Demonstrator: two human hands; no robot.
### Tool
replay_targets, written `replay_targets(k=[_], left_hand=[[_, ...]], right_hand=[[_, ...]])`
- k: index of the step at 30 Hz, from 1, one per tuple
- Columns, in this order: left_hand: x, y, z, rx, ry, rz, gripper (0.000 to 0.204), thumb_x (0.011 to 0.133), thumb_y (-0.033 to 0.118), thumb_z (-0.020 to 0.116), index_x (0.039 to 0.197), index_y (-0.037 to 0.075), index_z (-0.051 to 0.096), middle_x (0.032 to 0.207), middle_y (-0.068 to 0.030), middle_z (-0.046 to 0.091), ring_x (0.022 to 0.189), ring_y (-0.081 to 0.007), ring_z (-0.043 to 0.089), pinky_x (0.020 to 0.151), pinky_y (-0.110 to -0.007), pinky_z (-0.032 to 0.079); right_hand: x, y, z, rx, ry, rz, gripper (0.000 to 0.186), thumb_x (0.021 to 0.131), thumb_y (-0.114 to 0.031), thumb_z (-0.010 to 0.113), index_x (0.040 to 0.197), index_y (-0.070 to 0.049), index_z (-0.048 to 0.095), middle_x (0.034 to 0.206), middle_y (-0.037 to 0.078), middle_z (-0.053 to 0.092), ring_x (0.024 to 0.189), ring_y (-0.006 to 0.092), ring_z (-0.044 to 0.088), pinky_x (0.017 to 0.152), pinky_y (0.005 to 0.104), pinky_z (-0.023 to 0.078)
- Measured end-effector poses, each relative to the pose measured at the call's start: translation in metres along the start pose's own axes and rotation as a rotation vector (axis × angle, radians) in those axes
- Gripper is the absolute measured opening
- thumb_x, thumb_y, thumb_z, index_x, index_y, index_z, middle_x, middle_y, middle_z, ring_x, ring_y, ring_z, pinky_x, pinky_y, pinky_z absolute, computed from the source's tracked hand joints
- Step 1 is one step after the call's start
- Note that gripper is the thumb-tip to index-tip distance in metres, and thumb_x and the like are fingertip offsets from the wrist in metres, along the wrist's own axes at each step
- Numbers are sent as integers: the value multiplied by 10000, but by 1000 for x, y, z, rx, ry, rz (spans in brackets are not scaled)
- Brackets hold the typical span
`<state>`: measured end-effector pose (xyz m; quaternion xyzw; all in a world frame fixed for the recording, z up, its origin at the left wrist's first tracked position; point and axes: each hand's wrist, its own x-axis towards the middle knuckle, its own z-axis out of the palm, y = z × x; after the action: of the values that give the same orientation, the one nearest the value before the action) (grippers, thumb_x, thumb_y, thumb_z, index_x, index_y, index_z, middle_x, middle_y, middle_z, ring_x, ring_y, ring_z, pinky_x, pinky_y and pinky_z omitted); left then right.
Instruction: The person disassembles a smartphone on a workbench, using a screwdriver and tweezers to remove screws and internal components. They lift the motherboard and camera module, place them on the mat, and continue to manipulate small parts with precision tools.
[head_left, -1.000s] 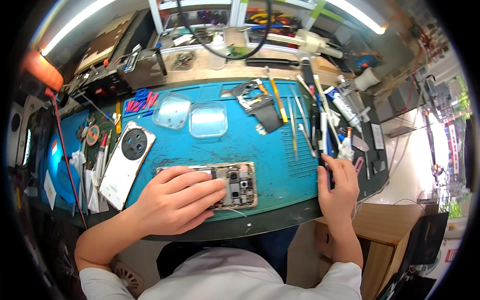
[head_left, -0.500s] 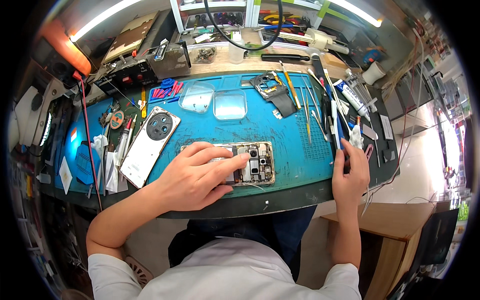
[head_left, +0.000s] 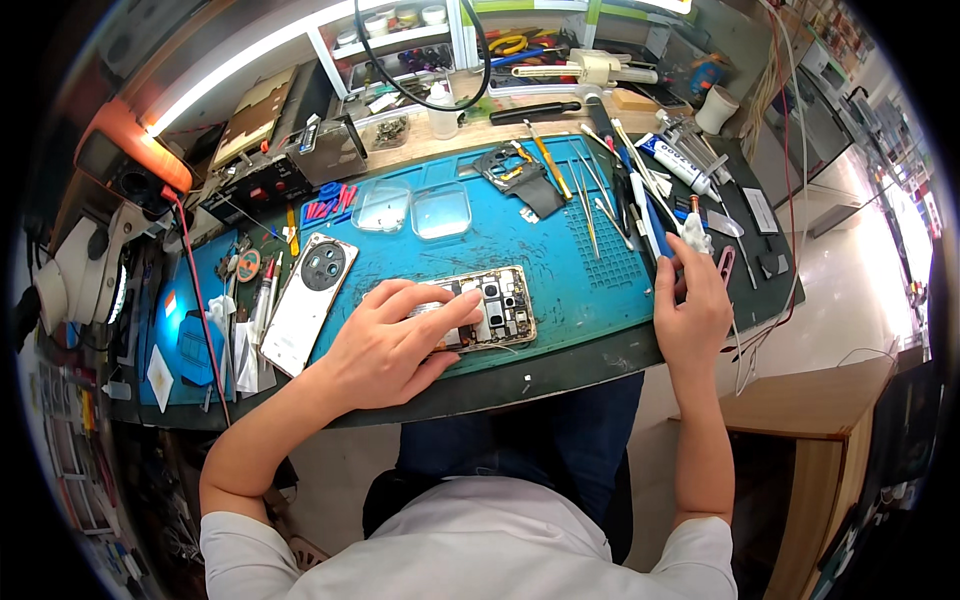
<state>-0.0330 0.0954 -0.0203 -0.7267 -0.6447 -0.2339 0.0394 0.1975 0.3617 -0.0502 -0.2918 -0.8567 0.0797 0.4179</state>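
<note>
An opened phone [head_left: 515, 318] lies on the blue mat, its circuit board and camera modules bare. My left hand [head_left: 395, 335] holds it from the left, fingers across the top and thumb at the near edge, covering its left half. At the tools on the right, my right hand [head_left: 695, 305] has its thumb and forefinger closed at the lower end of a blue-and-white tool [head_left: 652, 225]. Its other fingers are curled. Left of the phone, a white back cover [head_left: 305, 315] with a round black camera ring lies at a slant.
Two clear plastic boxes [head_left: 441, 212] stand behind the phone. Loose dark phone parts [head_left: 520, 175], tweezers [head_left: 588, 215] and a white tube [head_left: 680, 163] lie farther right. A red cable [head_left: 200, 290] crosses the left side; an orange meter [head_left: 135, 160] stands behind it.
The whole view has shifted and turned slightly. My left hand stays on the phone, and my right hand remains at the blue-and-white tool.
</note>
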Motion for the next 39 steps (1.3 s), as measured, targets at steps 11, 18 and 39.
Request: replay_targets(k=[11,18,39], left_hand=[[-2,-3,4,-8,-3,42,778,744,96,837,1455,69,521,1271,2,733,1172,-291,631,970,-459,498],[-1,2,-1,48,-59,11,687,758,128,831,1404,101,600,1252,13,721,1194,-250,627,985,-445,486],[-3,-3,0,-14,67,62,652,755,125,831,1368,52,621,1216,-33,713,1173,-253,639,1005,-435,514]], right_hand=[[-2,2,0,-14,2,-35,291,893,-22,737,1178,-83,734,859,30,673,632,158,586,557,301,463],[-2,0,-7,102,-46,-226,196,870,3,753,1059,-51,755,836,86,673,727,250,648,632,351,510],[50,-43,39,-152,-408,-131,317,901,-157,721,1206,-92,660,987,94,682,837,303,712,687,418,576]])
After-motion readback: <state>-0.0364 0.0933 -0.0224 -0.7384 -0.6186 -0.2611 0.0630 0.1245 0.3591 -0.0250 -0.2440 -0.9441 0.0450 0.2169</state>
